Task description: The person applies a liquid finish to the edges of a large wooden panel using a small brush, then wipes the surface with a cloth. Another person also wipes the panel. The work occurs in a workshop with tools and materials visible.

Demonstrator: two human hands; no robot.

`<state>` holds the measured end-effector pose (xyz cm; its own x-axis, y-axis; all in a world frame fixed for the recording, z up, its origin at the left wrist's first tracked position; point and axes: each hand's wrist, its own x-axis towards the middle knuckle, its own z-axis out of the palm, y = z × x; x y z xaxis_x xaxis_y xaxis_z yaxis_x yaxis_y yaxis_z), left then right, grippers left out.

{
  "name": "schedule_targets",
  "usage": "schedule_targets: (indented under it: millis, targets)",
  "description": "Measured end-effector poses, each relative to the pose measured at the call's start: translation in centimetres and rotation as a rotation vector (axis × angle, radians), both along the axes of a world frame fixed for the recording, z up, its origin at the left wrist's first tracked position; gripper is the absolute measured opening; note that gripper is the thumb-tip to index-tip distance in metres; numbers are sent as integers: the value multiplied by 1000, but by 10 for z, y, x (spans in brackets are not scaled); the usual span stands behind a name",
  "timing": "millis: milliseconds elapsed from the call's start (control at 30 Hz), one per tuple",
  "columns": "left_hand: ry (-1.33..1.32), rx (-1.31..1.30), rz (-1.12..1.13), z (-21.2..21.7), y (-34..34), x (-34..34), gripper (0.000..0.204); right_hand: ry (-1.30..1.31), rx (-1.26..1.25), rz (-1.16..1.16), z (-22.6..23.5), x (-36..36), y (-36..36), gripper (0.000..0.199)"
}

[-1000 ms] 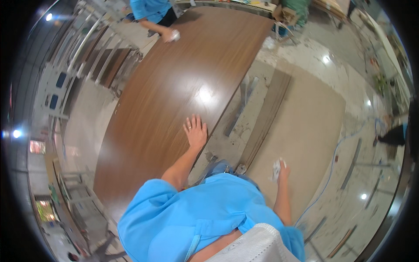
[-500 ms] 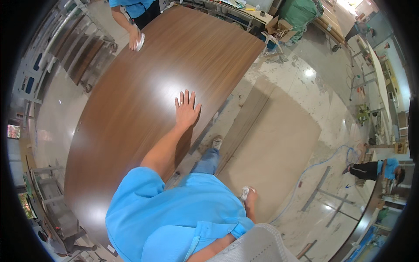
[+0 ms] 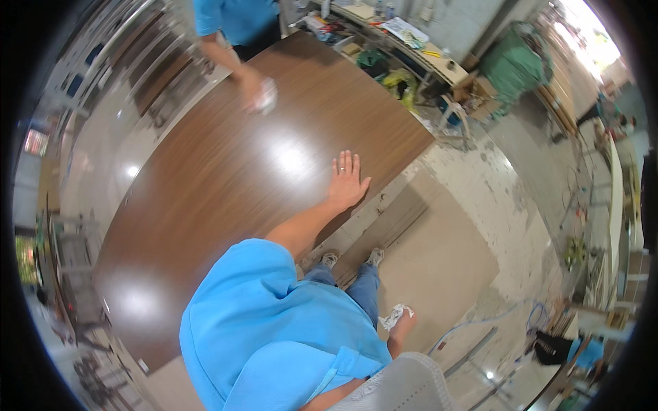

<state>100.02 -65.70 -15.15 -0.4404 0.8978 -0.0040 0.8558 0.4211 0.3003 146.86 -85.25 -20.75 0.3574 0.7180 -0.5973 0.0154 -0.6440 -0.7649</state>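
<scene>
My left hand [image 3: 349, 184] lies flat on a large brown wood-grain panel [image 3: 226, 164], close to its right edge, fingers spread and a ring on one of them. Low at my right side, off the panel, my right hand [image 3: 403, 322] grips a crumpled white cloth [image 3: 395, 316]; most of its fingers are hidden behind the cloth. Across the panel, a co-worker's hand [image 3: 251, 89], blurred, holds a white cloth [image 3: 266, 96] against the surface near the far left edge.
A cluttered workbench [image 3: 439, 65] stands beyond the panel's far edge. Beside it are a green covered bundle [image 3: 517, 65] and cardboard boxes [image 3: 480, 96]. A beige sheet [image 3: 445, 253] lies on the floor by my feet, with a blue hose [image 3: 480, 320] to its right. Another person stands at the far right.
My view and body have shifted forward along the panel, and my left hand now rests nearer its far end. The co-worker's hand and cloth have moved inward across the panel.
</scene>
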Motion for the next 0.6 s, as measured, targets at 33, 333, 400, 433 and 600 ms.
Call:
schedule_targets:
  millis: [33, 333, 400, 433, 600]
  targets:
    - [14, -23, 13, -1, 0, -1, 87, 5, -40, 18, -5, 1, 8, 33]
    - [-3, -21, 79, 5, -32, 29, 77, -263, 129, 741, -65, 13, 214, 35]
    - [-2, -57, 100, 6, -49, 50, 75, -285, 135, 893, -49, -12, 268, 37]
    - [-22, -52, 131, 7, -57, 59, 75, -235, 55, 919, -32, -36, 304, 39]
    - [-65, -100, 138, 9, -81, 86, 72, -292, 876, 1281, 106, -253, 448, 50]
